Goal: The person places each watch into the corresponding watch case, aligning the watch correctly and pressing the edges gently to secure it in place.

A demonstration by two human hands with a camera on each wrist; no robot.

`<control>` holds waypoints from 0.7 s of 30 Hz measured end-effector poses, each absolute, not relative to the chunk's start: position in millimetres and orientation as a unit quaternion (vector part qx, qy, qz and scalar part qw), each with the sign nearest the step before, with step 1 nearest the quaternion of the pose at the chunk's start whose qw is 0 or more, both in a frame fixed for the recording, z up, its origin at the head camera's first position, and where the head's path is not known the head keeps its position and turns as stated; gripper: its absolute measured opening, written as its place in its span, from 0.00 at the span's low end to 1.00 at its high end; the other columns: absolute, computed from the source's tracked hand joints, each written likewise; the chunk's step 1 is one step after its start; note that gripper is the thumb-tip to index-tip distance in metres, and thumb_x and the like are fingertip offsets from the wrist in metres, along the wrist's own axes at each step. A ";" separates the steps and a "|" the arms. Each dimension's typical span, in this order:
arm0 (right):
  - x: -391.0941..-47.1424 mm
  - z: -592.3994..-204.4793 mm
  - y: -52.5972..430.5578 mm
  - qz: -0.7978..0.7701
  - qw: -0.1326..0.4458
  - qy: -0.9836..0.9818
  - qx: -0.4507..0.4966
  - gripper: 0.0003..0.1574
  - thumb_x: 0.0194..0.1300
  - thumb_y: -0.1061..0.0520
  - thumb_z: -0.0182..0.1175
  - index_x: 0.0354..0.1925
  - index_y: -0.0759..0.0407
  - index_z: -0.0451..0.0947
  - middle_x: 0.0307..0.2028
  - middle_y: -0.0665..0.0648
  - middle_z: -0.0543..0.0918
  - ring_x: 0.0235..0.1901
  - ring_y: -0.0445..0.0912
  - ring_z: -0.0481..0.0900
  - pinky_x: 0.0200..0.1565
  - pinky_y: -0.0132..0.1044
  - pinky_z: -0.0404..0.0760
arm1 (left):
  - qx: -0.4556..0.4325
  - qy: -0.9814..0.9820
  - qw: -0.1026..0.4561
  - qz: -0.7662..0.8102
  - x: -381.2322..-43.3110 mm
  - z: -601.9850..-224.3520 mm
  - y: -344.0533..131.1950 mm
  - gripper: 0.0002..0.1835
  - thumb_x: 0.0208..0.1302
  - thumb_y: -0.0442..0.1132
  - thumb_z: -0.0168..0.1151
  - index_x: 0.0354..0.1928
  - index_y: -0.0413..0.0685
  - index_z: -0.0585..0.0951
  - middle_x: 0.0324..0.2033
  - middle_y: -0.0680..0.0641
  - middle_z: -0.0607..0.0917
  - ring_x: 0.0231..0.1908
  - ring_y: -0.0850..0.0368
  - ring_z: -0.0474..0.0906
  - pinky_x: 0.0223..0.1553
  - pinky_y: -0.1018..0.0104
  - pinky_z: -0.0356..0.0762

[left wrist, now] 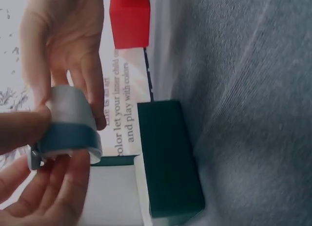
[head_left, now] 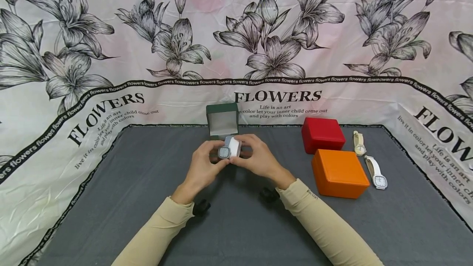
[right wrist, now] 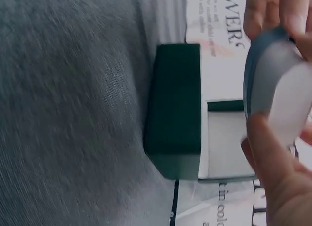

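A watch (head_left: 223, 152) with a square face and blue-grey strap is wrapped round part of a white watch cushion (head_left: 235, 147), both raised in front of me. My left hand (head_left: 202, 162) pinches the watch side between thumb and fingers. From the other side, my right hand (head_left: 262, 159) grips the bare end of the cushion. In the left wrist view the blue strap (left wrist: 68, 136) circles the cushion and its metal part shows at the left. Just behind the hands stands a green watch box (head_left: 222, 119), its lid up and pale lining showing.
To the right sit a red box (head_left: 323, 135) and an orange box (head_left: 340, 173), both closed. Beside them lie a small cream-strapped watch (head_left: 359, 143) and a white-strapped watch (head_left: 376, 173). A grey cloth (head_left: 148, 184) covers the table, and a flower-printed sheet (head_left: 196, 97) hangs behind.
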State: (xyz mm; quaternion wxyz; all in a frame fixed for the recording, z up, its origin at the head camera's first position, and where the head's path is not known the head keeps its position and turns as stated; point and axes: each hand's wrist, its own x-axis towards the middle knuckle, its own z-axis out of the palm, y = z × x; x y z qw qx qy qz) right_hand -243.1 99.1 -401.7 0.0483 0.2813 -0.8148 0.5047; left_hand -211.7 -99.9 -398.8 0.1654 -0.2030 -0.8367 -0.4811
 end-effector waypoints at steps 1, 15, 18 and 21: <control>-243.7 -400.6 100.8 0.508 0.038 -0.812 0.286 0.37 0.56 0.53 0.71 0.63 0.57 0.70 0.57 0.59 0.69 0.54 0.55 0.75 0.50 0.46 0.79 | -0.211 -0.833 0.157 -0.487 -212.2 -397.8 -101.2 0.26 0.51 0.31 0.73 0.54 0.43 0.77 0.44 0.46 0.78 0.45 0.51 0.79 0.40 0.61 0.82; -254.4 -403.0 112.8 0.563 -0.063 -0.751 0.339 0.37 0.56 0.61 0.70 0.63 0.55 0.70 0.58 0.55 0.70 0.57 0.50 0.73 0.52 0.42 0.78 | -0.287 -0.797 -0.017 -0.532 -218.5 -380.1 -122.7 0.39 0.52 0.29 0.72 0.66 0.39 0.65 0.63 0.38 0.67 0.62 0.40 0.67 0.57 0.42 0.69; -254.0 -400.6 114.0 0.572 -0.078 -0.741 0.344 0.38 0.56 0.65 0.68 0.64 0.60 0.68 0.59 0.58 0.68 0.59 0.53 0.72 0.53 0.44 0.77 | -0.286 -0.791 -0.032 -0.540 -211.9 -368.5 -121.5 0.37 0.53 0.28 0.70 0.65 0.34 0.65 0.62 0.36 0.67 0.61 0.38 0.67 0.57 0.42 0.69; -251.2 -395.1 114.0 0.579 -0.089 -0.731 0.350 0.38 0.56 0.69 0.67 0.64 0.65 0.66 0.59 0.62 0.68 0.59 0.57 0.71 0.54 0.48 0.76 | -0.286 -0.787 -0.035 -0.546 -207.4 -360.7 -120.4 0.36 0.53 0.28 0.70 0.64 0.33 0.66 0.61 0.35 0.67 0.60 0.37 0.68 0.57 0.43 0.70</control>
